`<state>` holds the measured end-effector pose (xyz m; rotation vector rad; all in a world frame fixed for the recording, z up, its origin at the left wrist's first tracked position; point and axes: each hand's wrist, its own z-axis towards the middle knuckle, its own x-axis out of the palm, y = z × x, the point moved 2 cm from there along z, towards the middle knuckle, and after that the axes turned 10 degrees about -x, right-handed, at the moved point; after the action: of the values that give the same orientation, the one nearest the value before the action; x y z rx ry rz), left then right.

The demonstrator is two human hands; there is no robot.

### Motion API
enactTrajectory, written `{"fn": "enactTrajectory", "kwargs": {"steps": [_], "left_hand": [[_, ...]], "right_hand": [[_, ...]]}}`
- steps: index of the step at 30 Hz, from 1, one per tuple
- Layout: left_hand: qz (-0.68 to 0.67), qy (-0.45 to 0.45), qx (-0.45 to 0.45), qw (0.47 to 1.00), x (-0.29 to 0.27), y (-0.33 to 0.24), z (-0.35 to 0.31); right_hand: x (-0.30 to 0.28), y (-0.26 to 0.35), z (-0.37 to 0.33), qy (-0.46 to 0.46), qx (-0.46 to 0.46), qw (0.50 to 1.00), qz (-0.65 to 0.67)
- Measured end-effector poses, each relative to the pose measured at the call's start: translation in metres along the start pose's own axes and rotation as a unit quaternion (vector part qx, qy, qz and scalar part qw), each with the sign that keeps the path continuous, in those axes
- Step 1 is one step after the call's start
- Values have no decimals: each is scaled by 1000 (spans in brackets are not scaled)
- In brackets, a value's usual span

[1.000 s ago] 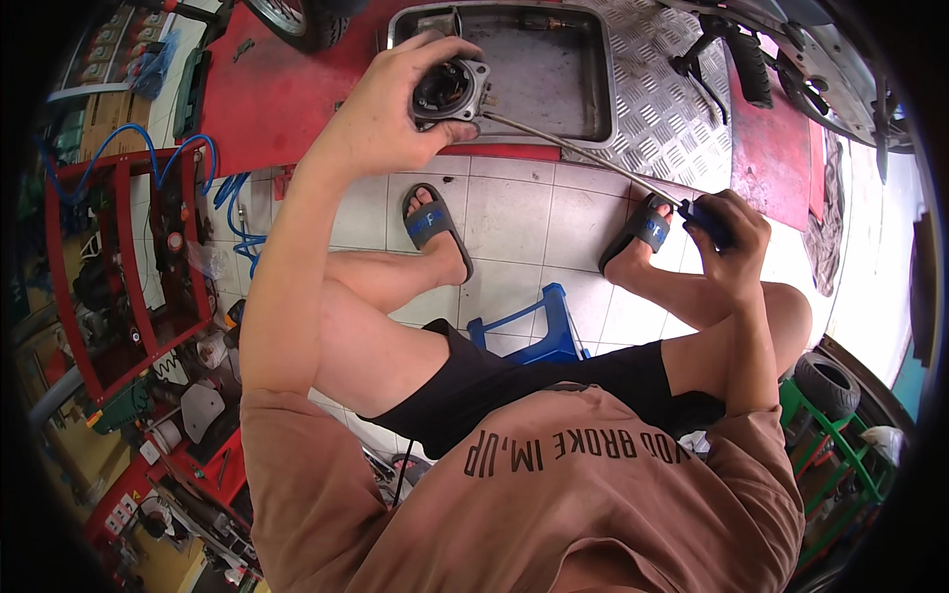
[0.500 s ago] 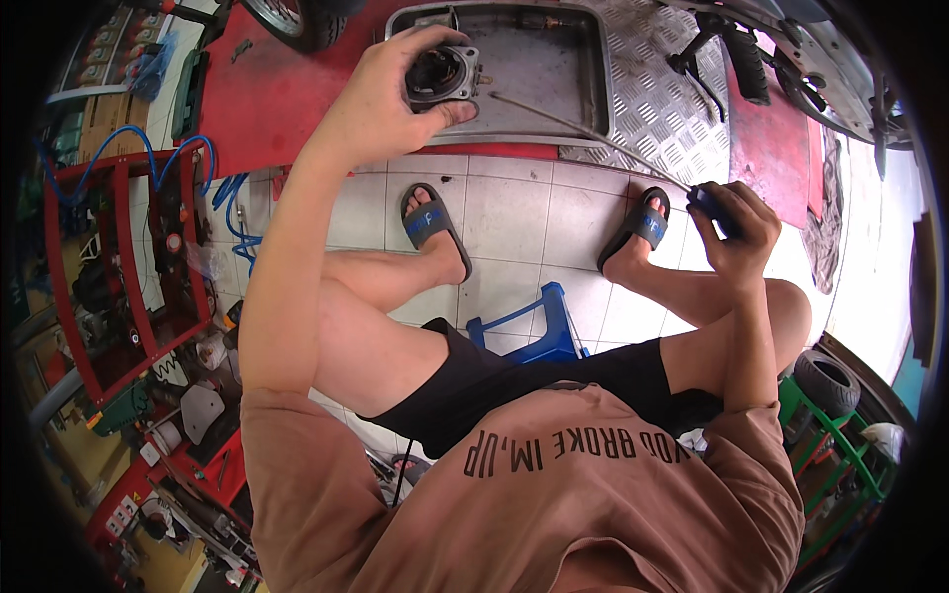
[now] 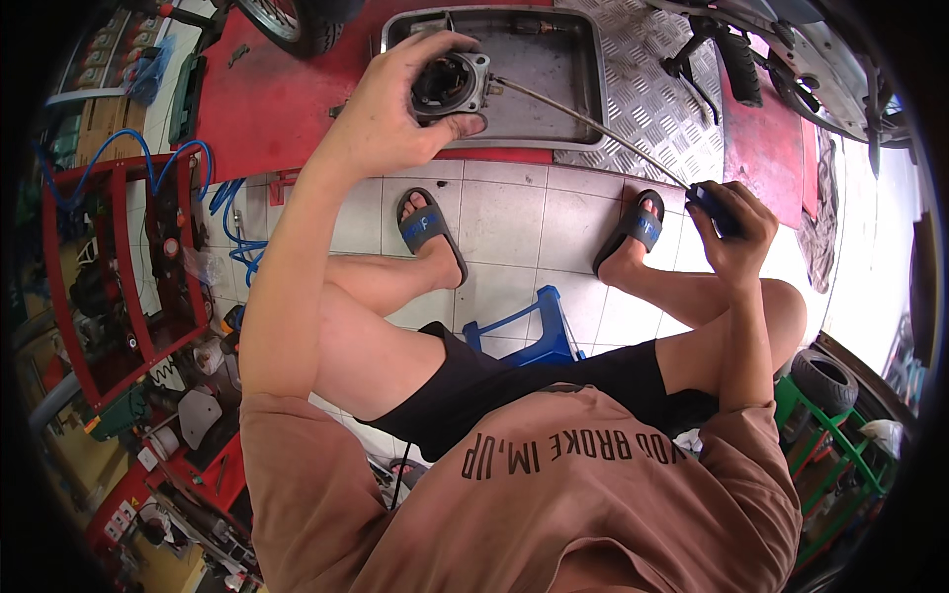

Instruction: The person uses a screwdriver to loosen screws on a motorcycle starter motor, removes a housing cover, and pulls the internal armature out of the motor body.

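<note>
My left hand [image 3: 395,114] is wrapped around a carburetor-like metal part [image 3: 479,84], which has a wide dark round bore and a flange with holes at its corners. It is held up over the near left side of a metal tray [image 3: 600,79]. A long-shafted screwdriver [image 3: 593,125] runs across from the right, its dark handle gripped in my right hand [image 3: 741,227]. The screwdriver's tip lies at a small fitting on the part's right side; whether it sits in a slot I cannot make out. My left palm hides the part's left side.
The tray rests on a red bench [image 3: 267,109] beside a ridged metal plate [image 3: 657,89]. A motorcycle [image 3: 791,59] stands at the far right, a wheel [image 3: 287,25] at the far left. A blue stool [image 3: 549,331] is below me, a red rack [image 3: 119,267] to the left.
My left hand has shifted slightly right with the part, whose bore has turned more toward view. The screwdriver tip has gone from just short of the side fitting to meeting it.
</note>
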<state>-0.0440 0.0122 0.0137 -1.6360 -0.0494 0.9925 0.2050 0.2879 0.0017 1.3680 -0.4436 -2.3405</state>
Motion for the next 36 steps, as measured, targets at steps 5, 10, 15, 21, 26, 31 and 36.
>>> {"fn": "enactTrajectory", "kwargs": {"steps": [5,10,15,21,26,31,36], "left_hand": [[28,6,16,999,0,2,0],[38,23,27,999,-4,-3,-2],[54,27,20,998,-4,-3,-3],[-22,62,-23,998,-5,6,-5],[6,56,29,998,-7,-2,-4],[38,49,40,997,-7,-4,-5],[20,28,46,998,-7,-4,-4]], "right_hand": [[1,1,1,7,5,1000,13],[2,-2,-2,12,14,1000,3],[4,-1,-1,15,32,999,29],[0,-1,3,0,47,998,30],[-2,-16,-8,44,60,994,75],[2,-2,4,16,58,994,92],[2,-10,-1,44,71,993,83]]}}
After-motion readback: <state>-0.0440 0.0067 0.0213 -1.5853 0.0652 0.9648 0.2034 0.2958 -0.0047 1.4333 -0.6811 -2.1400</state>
